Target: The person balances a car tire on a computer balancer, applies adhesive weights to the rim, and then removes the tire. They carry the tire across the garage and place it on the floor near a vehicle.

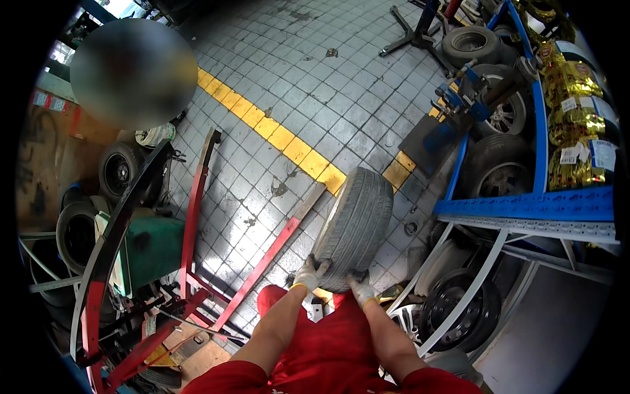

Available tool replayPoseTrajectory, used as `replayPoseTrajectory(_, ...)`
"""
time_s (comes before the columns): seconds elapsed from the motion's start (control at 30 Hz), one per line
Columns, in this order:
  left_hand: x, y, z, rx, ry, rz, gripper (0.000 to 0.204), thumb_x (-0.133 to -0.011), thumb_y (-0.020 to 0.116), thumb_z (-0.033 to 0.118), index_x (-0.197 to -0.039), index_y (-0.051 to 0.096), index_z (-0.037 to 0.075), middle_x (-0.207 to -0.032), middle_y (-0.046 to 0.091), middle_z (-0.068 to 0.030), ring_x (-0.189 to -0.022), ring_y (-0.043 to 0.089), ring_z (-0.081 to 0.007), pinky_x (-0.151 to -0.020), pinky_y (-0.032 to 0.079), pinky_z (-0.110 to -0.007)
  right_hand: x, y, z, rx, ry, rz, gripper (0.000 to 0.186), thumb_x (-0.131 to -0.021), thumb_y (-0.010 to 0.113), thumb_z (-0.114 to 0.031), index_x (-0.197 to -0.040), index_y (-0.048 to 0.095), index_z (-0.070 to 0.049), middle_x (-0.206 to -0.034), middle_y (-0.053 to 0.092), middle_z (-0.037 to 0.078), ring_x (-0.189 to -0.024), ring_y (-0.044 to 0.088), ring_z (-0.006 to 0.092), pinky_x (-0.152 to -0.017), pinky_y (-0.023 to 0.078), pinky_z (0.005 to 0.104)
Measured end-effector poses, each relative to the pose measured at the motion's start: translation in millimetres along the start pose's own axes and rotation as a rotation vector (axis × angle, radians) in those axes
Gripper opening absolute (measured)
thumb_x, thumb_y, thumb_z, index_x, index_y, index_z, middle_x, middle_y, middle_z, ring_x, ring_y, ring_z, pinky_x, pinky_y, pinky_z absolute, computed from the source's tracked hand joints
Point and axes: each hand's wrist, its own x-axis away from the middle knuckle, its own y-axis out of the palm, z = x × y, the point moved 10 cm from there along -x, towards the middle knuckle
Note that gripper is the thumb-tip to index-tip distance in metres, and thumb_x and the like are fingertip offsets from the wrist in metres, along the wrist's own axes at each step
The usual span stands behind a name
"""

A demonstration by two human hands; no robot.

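Observation:
A worn car tire [354,220] stands on its tread right in front of me, leaning slightly to one side. My left hand [310,272], in a pale work glove with dark fingertips, grips its near left edge. On the near right edge, my right hand [361,287], gloved the same way, presses its fingers against the rubber. Both hands hold the tire between them. The undersides of my fingers are hidden against it. Under my arms, red work clothes [321,348] fill the lower middle.
A red metal frame [262,262] with long arms stands at my left, by a green bin [154,253] and several wheels. At right are a blue rack [525,205], gold-wrapped tires [577,125] and a black steel wheel [459,308]. A yellow line [282,138] crosses the tiled floor.

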Motion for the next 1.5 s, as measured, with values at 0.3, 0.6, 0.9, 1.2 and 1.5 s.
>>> replayPoseTrajectory(0.3, -91.7, -80.4, 142.5, -0.118, 0.031, -0.136, 0.123, -0.087, 0.061, 0.075, -0.166, 0.007, -0.002, -0.158, 0.042, -0.0325, -0.145, 0.048, -0.0406, -0.119, 0.04, -0.044, -107.2, -136.3, -210.0, -0.027, -0.208, 0.282, 0.132, -0.079, 0.082, -0.06, -0.163, 0.007, 0.009, -0.169, 0.018, 0.031, -0.158, 0.022, 0.0412, -0.129, 0.025, 0.0392)
replayPoseTrajectory(0.6, -250.1, -249.3, 268.6, -0.059, 0.033, -0.019, 0.121, -0.09, 0.035, 0.089, -0.162, 0.019, -0.008, -0.154, 0.049, -0.0301, -0.147, 0.047, -0.039, -0.12, 0.035, -0.046, -237.3, -173.0, -507.4, -0.07, -0.364, 0.227, 0.106, -0.093, 0.068, -0.06, -0.166, 0.019, -0.001, -0.167, 0.031, 0.025, -0.154, 0.035, 0.0375, -0.123, 0.033, 0.0432)
replayPoseTrajectory(0.9, -351.5, -460.5, 372.9, 0.067, 0.204, -0.257, 0.099, -0.096, 0.036, 0.08, -0.159, 0.04, 0.004, -0.158, 0.047, -0.0248, -0.146, 0.046, -0.0397, -0.12, 0.035, -0.043, -285.4, -208.8, -494.6, -0.164, -0.024, 0.298, 0.086, -0.105, 0.035, -0.068, -0.161, 0.038, -0.003, -0.161, 0.044, 0.023, -0.149, 0.041, 0.0395, -0.119, 0.037, 0.0439)
replayPoseTrajectory(1.2, -355.3, -704.6, 247.7, -0.107, -0.004, -0.037, 0.09, -0.096, 0.038, 0.075, -0.15, 0.055, 0.005, -0.155, 0.052, -0.0234, -0.146, 0.047, -0.0385, -0.121, 0.035, -0.041, -325.5, -282.8, -788.0, 0.405, -0.242, 0.469, 0.086, -0.099, 0.056, -0.059, -0.163, 0.032, -0.006, -0.159, 0.044, 0.028, -0.145, 0.044, 0.0453, -0.12, 0.039, 0.049)
replayPoseTrajectory(1.5, -331.5, -874.1, 195.2, -0.081, -0.164, 0.214, 0.078, -0.098, 0.047, 0.067, -0.142, 0.062, 0.004, -0.124, 0.072, -0.0226, -0.112, 0.071, -0.033, -0.096, 0.052, -0.042, -374.3, -345.1, -850.9, 0.311, -0.172, 0.4, 0.144, -0.056, 0.1, -0.047, -0.167, 0.016, -0.008, -0.168, 0.028, 0.024, -0.155, 0.032, 0.0374, -0.127, 0.032, 0.0411)
